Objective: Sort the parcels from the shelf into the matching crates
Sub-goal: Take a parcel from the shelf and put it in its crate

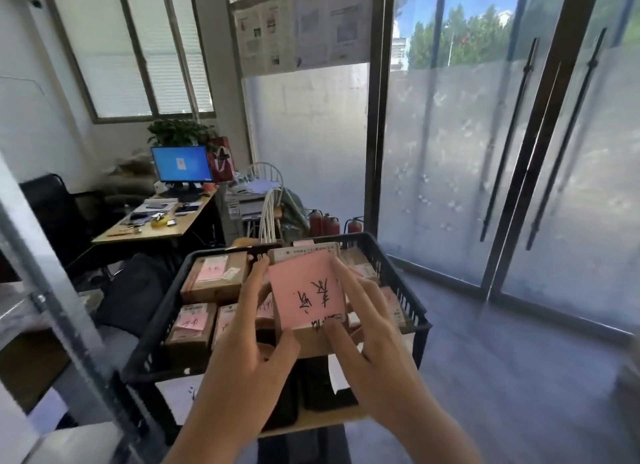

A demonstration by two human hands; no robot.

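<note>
We have a single wide-angle view from head height, facing forward and down. Close below centre sits the black plastic crate (162,311); the wooden desk (152,233) lies farther off at left, glass doors (519,158) fill the right.

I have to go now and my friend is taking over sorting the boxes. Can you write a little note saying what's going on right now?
Left hand: holds the left side of the parcel with the pink label, fingers along its edge.
Right hand: holds the right side, thumb on the near edge.
The parcel is held above the black crate.
Done: several pink-labelled parcels already lie in that crate.
Left: set this one in its matching crate, then fetch more. The metal shelf stands to the left; what remains on it cannot be seen.
</note>
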